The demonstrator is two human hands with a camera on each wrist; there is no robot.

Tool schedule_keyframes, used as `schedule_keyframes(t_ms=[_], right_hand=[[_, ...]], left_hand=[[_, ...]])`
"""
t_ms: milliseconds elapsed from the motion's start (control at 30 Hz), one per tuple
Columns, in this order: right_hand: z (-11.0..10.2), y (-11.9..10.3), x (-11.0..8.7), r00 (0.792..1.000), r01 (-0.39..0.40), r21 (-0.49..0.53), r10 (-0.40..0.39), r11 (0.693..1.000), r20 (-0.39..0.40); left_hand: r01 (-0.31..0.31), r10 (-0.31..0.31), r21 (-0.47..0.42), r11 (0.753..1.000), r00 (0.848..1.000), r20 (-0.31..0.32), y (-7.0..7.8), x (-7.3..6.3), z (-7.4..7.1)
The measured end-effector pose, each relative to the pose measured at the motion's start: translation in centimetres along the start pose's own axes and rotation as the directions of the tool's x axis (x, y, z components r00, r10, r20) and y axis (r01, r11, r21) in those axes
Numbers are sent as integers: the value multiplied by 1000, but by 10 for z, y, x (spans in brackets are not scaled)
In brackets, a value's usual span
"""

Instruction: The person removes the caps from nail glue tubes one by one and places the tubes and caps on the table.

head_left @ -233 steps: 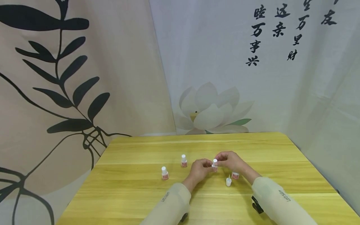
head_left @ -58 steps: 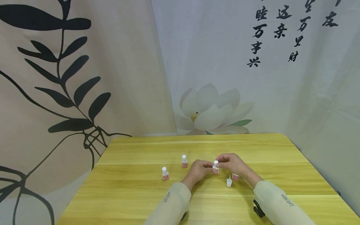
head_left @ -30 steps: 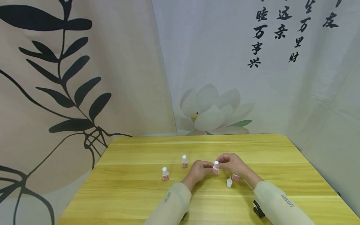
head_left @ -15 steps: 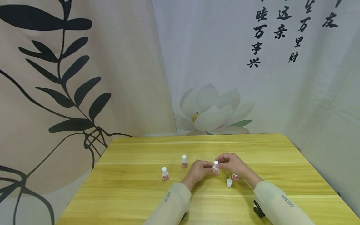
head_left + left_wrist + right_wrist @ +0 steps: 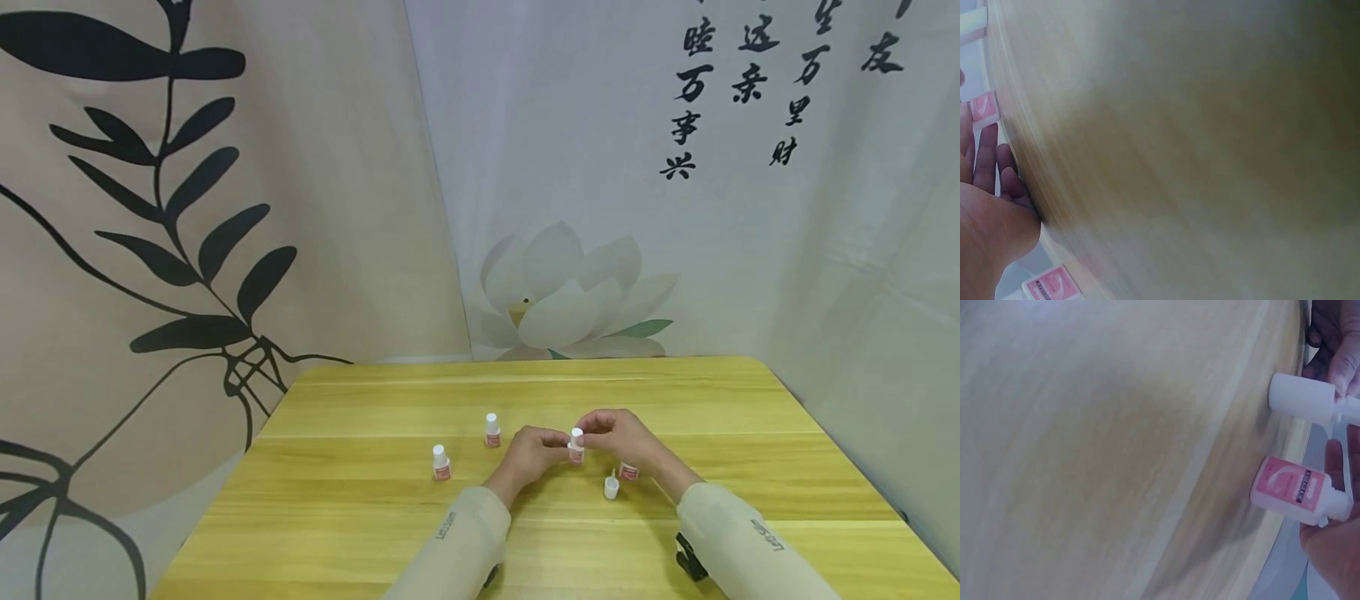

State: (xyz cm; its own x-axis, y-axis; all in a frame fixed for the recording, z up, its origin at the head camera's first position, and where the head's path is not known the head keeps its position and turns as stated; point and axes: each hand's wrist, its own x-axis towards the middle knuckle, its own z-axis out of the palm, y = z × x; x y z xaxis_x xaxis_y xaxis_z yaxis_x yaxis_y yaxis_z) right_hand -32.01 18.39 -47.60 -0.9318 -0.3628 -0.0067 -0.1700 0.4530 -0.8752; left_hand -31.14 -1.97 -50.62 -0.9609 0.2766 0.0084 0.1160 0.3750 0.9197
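Observation:
My left hand [image 5: 531,457] pinches the body of a small glue bottle [image 5: 576,456] with a pink label. The fingers of my right hand [image 5: 618,435] pinch its white cap [image 5: 577,434], which sits on the bottle's top. Near my right wrist stands an uncapped glue bottle [image 5: 1290,489], its neck bare in the right wrist view and partly hidden by the forearm in the head view. Beside it a loose white brush cap [image 5: 611,488] stands upside down, stem upward. In the left wrist view the held bottle's label [image 5: 985,107] shows beyond the fingers.
Two capped glue bottles stand upright left of my hands, a nearer bottle [image 5: 441,463] and a farther bottle [image 5: 492,431]. All rest on a wooden table [image 5: 360,525]. A printed curtain [image 5: 352,208] hangs behind its far edge.
Both hands keep the same hold on bottle and cap, nearly still. Compared with the oldest frame, the right hand and cap appear slightly lower and the head view has shifted a little.

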Motion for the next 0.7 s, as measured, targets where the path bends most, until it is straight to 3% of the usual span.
schedule_keyframes(t_ms=[700], right_hand=[[1,-5,-1,1000,-22,-12,22,1000,-3]], left_hand=[[-2,2,-5,1000,1000,-2,3,-1,0]])
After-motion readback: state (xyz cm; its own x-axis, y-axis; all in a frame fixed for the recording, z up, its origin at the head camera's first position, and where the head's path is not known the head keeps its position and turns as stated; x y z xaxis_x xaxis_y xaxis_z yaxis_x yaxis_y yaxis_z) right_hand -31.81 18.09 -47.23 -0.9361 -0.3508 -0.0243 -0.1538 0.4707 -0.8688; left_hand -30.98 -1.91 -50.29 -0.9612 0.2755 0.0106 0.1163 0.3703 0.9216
